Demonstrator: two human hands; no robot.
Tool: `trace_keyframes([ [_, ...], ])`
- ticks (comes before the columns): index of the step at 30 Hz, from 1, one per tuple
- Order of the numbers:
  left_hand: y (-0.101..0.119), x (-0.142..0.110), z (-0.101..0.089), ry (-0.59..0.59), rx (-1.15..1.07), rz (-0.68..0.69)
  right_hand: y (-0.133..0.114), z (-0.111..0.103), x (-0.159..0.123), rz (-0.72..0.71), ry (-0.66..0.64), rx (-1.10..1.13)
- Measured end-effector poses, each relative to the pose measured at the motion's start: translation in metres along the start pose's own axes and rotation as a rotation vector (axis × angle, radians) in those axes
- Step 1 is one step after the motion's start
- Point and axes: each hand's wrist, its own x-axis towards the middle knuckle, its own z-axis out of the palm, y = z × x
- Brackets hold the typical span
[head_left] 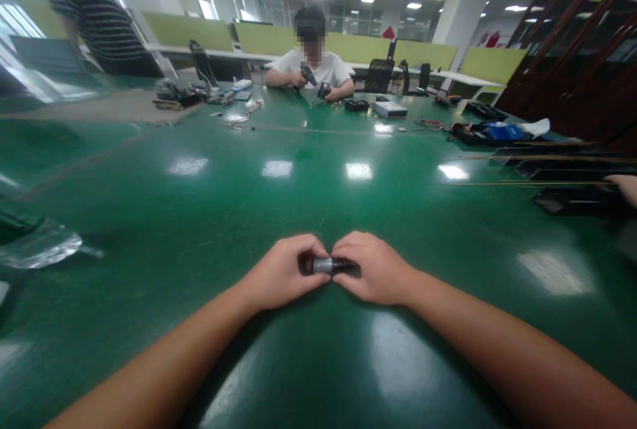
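Observation:
Both my hands meet over the green table (318,197), close to its near side. Between them lies a small cylindrical part (322,265), silver in the middle and dark toward its ends; its exact kind I cannot make out. The thumb and fingers of my left hand (286,271) curl round its left end. From the other side, my right hand (375,268) grips the dark right end with thumb and fingers. The fingertips of both hands nearly touch, and they hide portions of the part.
Across the table a person (318,67) in white holds a dark tool. A toolbag (492,130) and long dark pieces (572,167) lie at right, near another person's hand (624,187). Clear plastic (42,243) lies at left. Someone in a striped shirt (94,11) stands far left.

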Motion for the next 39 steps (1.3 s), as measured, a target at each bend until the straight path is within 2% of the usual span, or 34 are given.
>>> trace_keyframes([
  [4,0.0,-0.001,0.0,0.001,-0.004,0.007,0.002,-0.005,-0.005,0.024,0.019,0.045],
  [9,0.005,-0.001,-0.003,-0.004,0.002,0.022,0.007,-0.002,-0.006,0.008,0.007,0.042],
  [16,0.008,0.0,-0.006,-0.048,-0.033,-0.07,0.009,-0.001,-0.005,-0.011,0.005,0.028],
  [39,0.009,-0.001,-0.003,-0.061,-0.034,-0.047,0.005,0.0,-0.005,-0.051,0.031,0.056],
])
